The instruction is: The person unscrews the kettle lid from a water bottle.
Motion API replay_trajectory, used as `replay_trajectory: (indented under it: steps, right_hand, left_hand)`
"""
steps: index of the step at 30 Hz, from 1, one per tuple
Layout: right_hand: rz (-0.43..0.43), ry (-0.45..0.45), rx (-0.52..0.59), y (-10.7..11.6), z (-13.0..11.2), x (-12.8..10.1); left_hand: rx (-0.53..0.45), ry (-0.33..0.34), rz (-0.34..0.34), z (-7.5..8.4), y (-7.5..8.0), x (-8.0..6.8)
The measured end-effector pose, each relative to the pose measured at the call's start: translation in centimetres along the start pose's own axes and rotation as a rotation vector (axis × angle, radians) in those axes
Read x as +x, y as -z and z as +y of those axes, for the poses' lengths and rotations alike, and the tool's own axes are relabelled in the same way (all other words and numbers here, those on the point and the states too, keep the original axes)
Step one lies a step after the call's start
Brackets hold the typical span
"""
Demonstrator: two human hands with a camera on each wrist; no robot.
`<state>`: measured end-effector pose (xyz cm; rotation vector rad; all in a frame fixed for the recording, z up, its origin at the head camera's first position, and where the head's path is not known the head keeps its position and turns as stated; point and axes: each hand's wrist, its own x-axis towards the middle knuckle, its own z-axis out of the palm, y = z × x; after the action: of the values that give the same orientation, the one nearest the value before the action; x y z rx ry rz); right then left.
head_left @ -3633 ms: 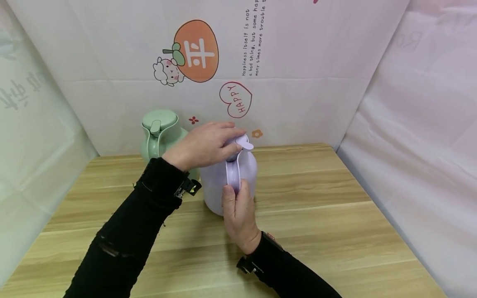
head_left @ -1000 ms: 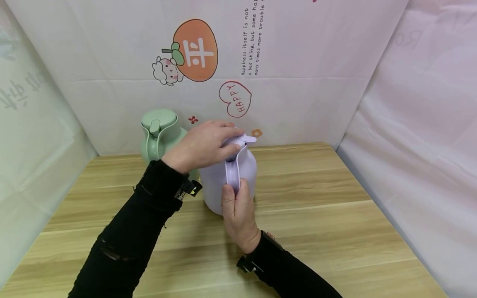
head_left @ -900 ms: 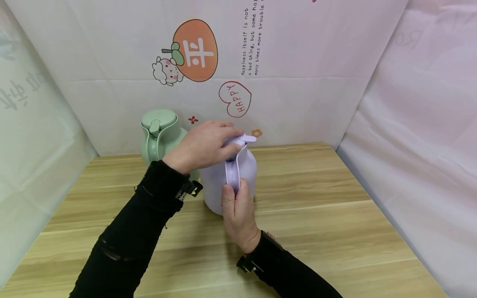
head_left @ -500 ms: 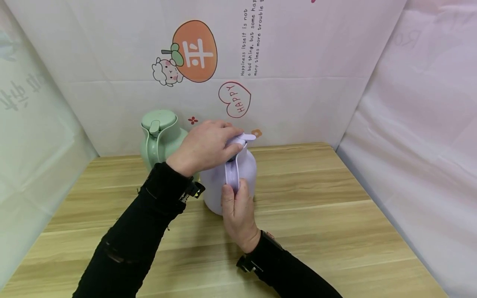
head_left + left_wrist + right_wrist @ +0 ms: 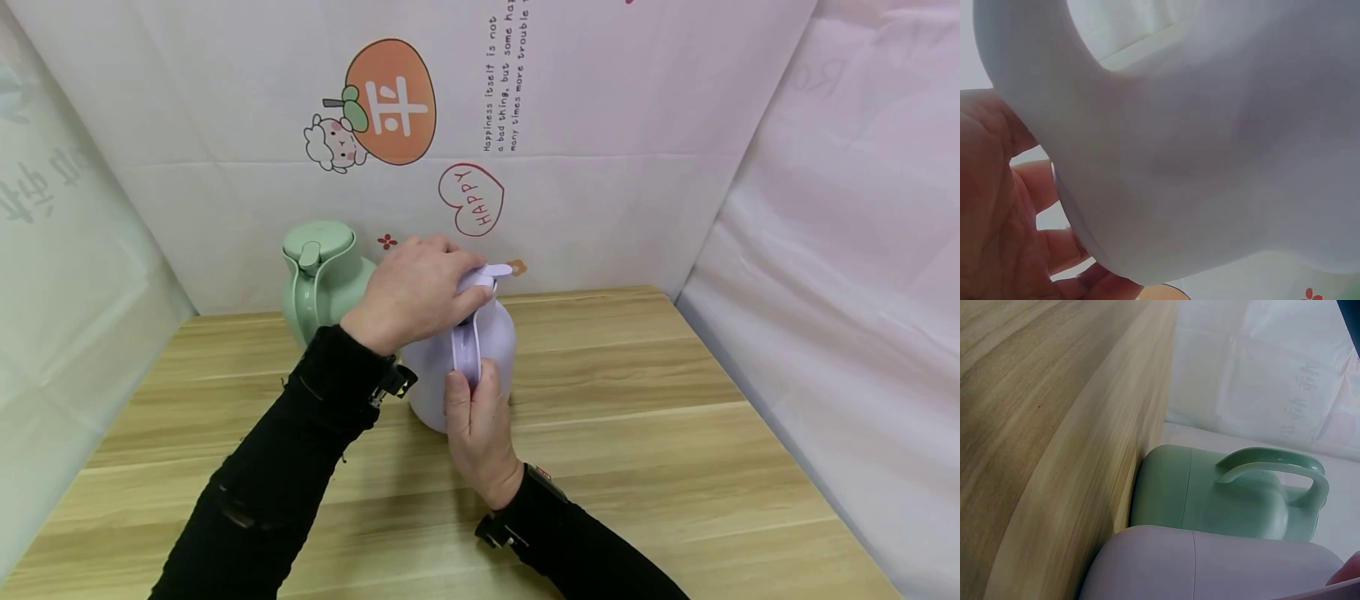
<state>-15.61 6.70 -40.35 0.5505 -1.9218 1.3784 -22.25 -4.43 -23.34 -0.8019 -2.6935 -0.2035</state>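
Observation:
A lavender thermos jug [image 5: 431, 383] stands upright on the wooden table, its handle facing me. My left hand [image 5: 416, 287] grips the jug's lid [image 5: 468, 287] from above, thumb on the near side and fingers over the far side. The lid's flat tab [image 5: 498, 270] sticks out to the right past the fingertips. Lower down, my right hand [image 5: 483, 433] holds the jug's handle [image 5: 467, 350], thumb along it. In the left wrist view, curled fingers [image 5: 1054, 250] lie around the top of the lavender jug [image 5: 1179, 156]. The right wrist view shows the jug's side [image 5: 1147, 562] close by.
A green thermos jug [image 5: 341, 287] with its lid on stands just left of and behind the lavender one, partly hidden by my left hand. White printed cloth [image 5: 600, 167] walls in the wooden table [image 5: 637, 433] at the back and both sides.
Under my left hand the lid has turned counterclockwise, its tab swinging from pointing toward the lower right to pointing right. The left wrist shifted slightly right. My right hand stayed on the handle.

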Motion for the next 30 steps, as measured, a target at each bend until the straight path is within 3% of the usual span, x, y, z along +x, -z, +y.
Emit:
replay_trajectory:
  steps: [8, 17, 25, 30]
  right_hand:
    - [-0.014, 0.002, 0.020, 0.0, 0.0, 0.0]
    - [-0.017, 0.004, 0.018, 0.0, 0.0, 0.0]
    - [-0.009, 0.015, 0.017, -0.1, -0.1, 0.0]
    - [-0.007, 0.018, 0.021, -0.1, 0.0, 0.0]
  left_hand:
    - [-0.022, 0.041, 0.008, -0.2, -0.4, 0.0]
    - [-0.068, 0.010, 0.018, -1.0, -0.6, -0.3]
    - [-0.205, -0.117, -0.062, -2.4, 0.1, -0.5]
    - [-0.220, -0.169, -0.134, -3.0, 0.2, -0.3]
